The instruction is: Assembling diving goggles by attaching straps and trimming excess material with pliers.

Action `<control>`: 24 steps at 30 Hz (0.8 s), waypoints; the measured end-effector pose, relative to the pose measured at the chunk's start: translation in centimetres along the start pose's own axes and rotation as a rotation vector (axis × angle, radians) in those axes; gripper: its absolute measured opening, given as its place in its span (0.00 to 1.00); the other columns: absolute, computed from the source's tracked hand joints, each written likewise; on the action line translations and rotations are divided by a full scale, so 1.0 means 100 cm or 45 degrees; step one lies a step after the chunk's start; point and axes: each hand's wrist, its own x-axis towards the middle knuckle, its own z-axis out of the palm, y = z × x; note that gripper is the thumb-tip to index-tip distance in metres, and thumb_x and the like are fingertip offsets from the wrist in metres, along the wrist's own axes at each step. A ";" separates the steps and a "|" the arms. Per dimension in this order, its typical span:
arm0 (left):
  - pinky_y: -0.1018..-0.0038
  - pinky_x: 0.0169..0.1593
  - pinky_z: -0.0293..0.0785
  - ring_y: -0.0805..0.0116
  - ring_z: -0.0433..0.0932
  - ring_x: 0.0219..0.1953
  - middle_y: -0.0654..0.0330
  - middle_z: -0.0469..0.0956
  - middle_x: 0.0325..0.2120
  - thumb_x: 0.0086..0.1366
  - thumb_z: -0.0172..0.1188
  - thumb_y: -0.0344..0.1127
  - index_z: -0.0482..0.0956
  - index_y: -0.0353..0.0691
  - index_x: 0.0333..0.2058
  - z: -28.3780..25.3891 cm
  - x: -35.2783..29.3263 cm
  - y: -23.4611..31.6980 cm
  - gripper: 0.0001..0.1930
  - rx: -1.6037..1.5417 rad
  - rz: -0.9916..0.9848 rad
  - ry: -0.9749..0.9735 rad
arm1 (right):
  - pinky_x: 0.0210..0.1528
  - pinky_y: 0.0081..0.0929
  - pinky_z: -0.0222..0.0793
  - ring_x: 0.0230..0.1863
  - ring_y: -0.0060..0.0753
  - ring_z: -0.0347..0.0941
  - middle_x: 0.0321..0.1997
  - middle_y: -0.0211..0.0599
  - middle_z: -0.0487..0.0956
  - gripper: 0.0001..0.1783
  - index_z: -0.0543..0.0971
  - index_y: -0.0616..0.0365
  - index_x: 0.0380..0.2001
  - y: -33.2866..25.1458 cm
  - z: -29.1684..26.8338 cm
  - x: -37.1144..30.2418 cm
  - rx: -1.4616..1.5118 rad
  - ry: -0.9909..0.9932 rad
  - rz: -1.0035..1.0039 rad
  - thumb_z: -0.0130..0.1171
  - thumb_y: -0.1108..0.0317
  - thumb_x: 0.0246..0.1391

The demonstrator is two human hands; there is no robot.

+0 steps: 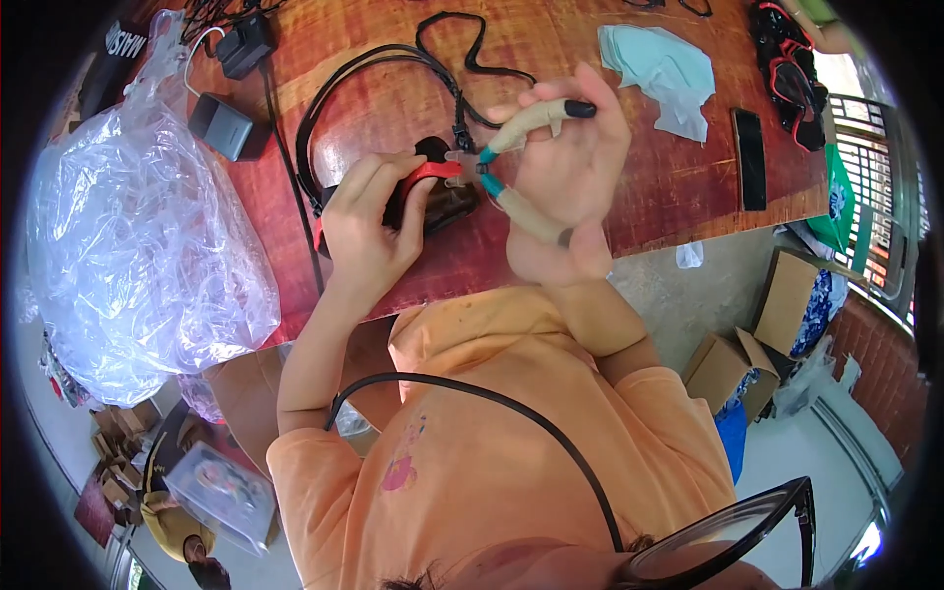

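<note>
My left hand [369,221] is closed around a dark, glossy piece with a red edge [433,177], pressing it near the table's front edge. Its exact kind is unclear. In my right hand [575,167] is a pair of pliers [536,120] with tan-wrapped handles, teal bands and dark ends. The handles are spread wide, one along the fingers and the other by the thumb. The small head of the pliers is at the red edge, beside a clear bit [457,157] that is too small to name.
A large clear plastic bag [147,226] fills the table's left. Black cables [334,74] loop behind my hands, near a power adapter [246,44] and a dark box [228,128]. Rightward lie pale green sheets [664,64], a phone [749,157] and red-black goggles [792,84]. Cardboard boxes [728,369] stand below.
</note>
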 end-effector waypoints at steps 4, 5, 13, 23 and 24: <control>0.70 0.37 0.74 0.57 0.79 0.32 0.54 0.79 0.31 0.53 0.64 0.25 0.79 0.34 0.34 -0.001 -0.001 0.001 0.08 0.006 -0.006 0.011 | 0.55 0.38 0.64 0.48 0.37 0.68 0.55 0.44 0.63 0.60 0.54 0.67 0.64 -0.002 0.003 0.000 0.105 -0.033 0.106 0.58 0.31 0.41; 0.70 0.37 0.74 0.57 0.79 0.32 0.54 0.79 0.31 0.53 0.64 0.25 0.79 0.34 0.34 -0.001 -0.001 0.000 0.08 0.006 -0.010 0.013 | 0.55 0.38 0.64 0.48 0.37 0.68 0.55 0.43 0.62 0.60 0.54 0.68 0.64 -0.003 0.004 0.001 0.116 -0.028 0.157 0.58 0.31 0.40; 0.70 0.37 0.75 0.57 0.79 0.33 0.54 0.79 0.32 0.53 0.64 0.25 0.79 0.35 0.34 0.001 -0.001 0.000 0.08 -0.018 -0.018 0.005 | 0.53 0.36 0.67 0.50 0.37 0.68 0.56 0.45 0.64 0.61 0.54 0.66 0.65 0.003 0.005 -0.002 -0.069 -0.096 0.206 0.56 0.29 0.40; 0.71 0.37 0.75 0.57 0.78 0.33 0.54 0.78 0.32 0.53 0.65 0.26 0.79 0.36 0.34 0.013 -0.001 -0.001 0.09 0.106 -0.005 0.078 | 0.41 0.29 0.71 0.43 0.35 0.73 0.49 0.51 0.71 0.54 0.58 0.68 0.60 0.017 -0.005 0.011 -0.009 -0.143 0.176 0.48 0.28 0.49; 0.71 0.37 0.75 0.58 0.79 0.32 0.54 0.78 0.32 0.53 0.65 0.26 0.80 0.37 0.35 0.012 -0.004 -0.001 0.09 0.117 -0.003 0.083 | 0.41 0.30 0.72 0.42 0.36 0.73 0.49 0.50 0.71 0.55 0.57 0.68 0.61 0.017 -0.007 0.012 0.040 -0.152 0.197 0.46 0.26 0.49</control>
